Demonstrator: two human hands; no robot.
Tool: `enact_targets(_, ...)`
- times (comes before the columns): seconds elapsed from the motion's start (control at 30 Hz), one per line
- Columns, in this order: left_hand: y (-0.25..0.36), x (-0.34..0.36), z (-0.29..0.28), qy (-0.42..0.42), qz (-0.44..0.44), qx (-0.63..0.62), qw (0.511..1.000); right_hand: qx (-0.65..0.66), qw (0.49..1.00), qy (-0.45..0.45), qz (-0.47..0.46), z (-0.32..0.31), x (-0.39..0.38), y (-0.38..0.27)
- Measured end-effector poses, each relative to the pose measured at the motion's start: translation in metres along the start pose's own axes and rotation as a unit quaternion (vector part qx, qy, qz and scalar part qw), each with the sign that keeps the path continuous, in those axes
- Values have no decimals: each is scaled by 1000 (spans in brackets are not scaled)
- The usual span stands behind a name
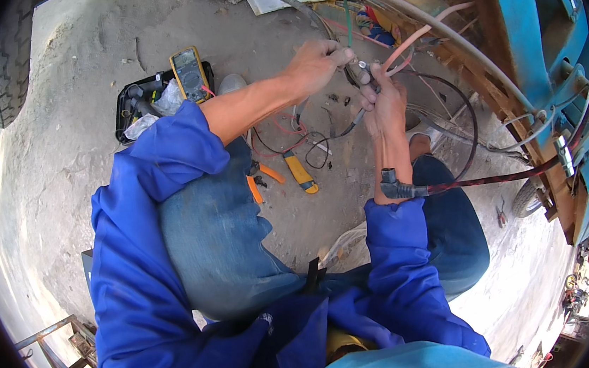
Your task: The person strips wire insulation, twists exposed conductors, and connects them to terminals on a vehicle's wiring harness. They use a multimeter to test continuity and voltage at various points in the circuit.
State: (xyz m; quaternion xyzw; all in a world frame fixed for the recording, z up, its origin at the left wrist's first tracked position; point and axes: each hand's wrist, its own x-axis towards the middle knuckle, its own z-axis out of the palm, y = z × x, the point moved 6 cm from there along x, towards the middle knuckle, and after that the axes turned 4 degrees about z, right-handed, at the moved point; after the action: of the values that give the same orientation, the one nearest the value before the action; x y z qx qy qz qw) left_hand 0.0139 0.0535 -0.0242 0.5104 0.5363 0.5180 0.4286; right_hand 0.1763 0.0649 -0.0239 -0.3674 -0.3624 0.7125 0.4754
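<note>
My left hand (pixel 317 67) is closed, thumb and forefinger pinched at the lower end of a thin green wire (pixel 347 19). Close beside it, my right hand (pixel 387 95) is raised with its fingers curled around a dark cable (pixel 354 123). A small shiny metal piece (pixel 362 65) shows between the two hands; its exact kind is too small to tell. A pink-orange wire (pixel 408 39) runs from the right fingertips up toward the frame. Across my right forearm lies a black angled plug (pixel 395 185) on a dark red-and-black cable (pixel 493 180).
Left of my hands, a yellow multimeter (pixel 189 73) leans on a black tool case (pixel 124 104). Orange-handled pliers (pixel 255 188) and a yellow-and-grey tool (pixel 300 173) lie on the ground below. A rusty, blue-painted vehicle frame (pixel 524 27) with hanging cables rises at right.
</note>
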Motion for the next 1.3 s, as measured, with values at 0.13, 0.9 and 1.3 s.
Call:
enact_targets(0.13, 1, -1, -2, 26, -43, -21, 999, 22, 998, -2, 54, 7, -15, 23)
enact_targets(0.9, -1, -11, 4, 39, -105, -58, 992, 56, 991, -79, 91, 16, -14, 32)
enact_targets(1.3, 11, -11, -51, 196, -103, -158, 962, -67, 991, -83, 83, -16, -52, 47)
